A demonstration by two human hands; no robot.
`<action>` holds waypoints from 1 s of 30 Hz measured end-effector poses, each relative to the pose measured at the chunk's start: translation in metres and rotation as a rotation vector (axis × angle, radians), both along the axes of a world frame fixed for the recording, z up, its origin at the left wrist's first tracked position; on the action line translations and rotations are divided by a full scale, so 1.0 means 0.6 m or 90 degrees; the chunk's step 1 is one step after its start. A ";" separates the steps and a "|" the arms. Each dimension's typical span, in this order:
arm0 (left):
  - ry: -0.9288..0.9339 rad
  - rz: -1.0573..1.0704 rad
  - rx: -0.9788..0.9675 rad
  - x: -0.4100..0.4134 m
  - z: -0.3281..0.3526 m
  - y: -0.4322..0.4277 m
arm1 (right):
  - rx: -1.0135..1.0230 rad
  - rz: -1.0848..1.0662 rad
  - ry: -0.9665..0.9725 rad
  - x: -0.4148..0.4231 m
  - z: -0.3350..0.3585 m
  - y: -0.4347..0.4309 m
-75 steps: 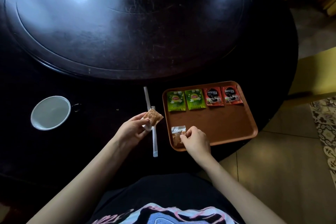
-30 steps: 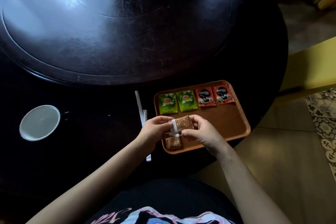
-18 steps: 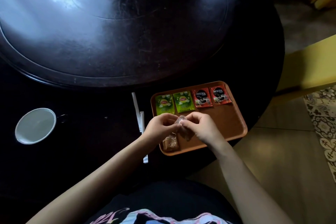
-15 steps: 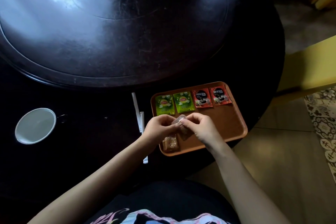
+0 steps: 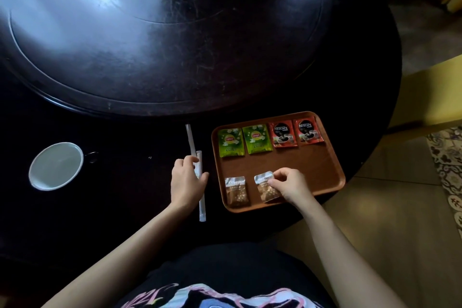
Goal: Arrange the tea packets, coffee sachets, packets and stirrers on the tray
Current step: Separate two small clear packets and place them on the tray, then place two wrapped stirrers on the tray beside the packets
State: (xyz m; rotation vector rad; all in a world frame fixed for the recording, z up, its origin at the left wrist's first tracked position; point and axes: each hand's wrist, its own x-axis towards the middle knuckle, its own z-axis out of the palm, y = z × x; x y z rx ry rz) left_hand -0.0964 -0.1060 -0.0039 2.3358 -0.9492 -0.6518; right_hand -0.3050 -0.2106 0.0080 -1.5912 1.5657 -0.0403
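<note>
Brown rectangular plastic tray holds tea and coffee sachets far, two sugar packets near; the right hand pinches the second brown sugar packet, the left hand grasps white paper-wrapped stirrers left, likely next.

One wide-angle view only, worn on the person's head. It looks forward and steeply down on the dark round tabletop, which fills the upper frame. The tray sits near, right of centre; both forearms enter from the bottom edge.
</note>
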 end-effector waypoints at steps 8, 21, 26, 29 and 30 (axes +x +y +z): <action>-0.027 -0.032 0.056 -0.003 -0.010 0.004 | -0.117 -0.025 0.033 0.006 -0.018 0.028; -0.048 -0.015 0.081 0.001 -0.009 -0.008 | -0.173 -0.034 0.028 0.021 -0.022 0.055; -0.011 0.015 0.102 0.008 -0.008 -0.015 | -0.174 -0.024 0.024 0.020 -0.022 0.054; -0.002 0.021 0.105 0.010 -0.010 -0.018 | -0.169 -0.021 0.015 0.016 -0.019 0.052; 0.004 0.027 0.104 0.011 -0.010 -0.018 | -0.172 -0.024 0.015 0.015 -0.018 0.051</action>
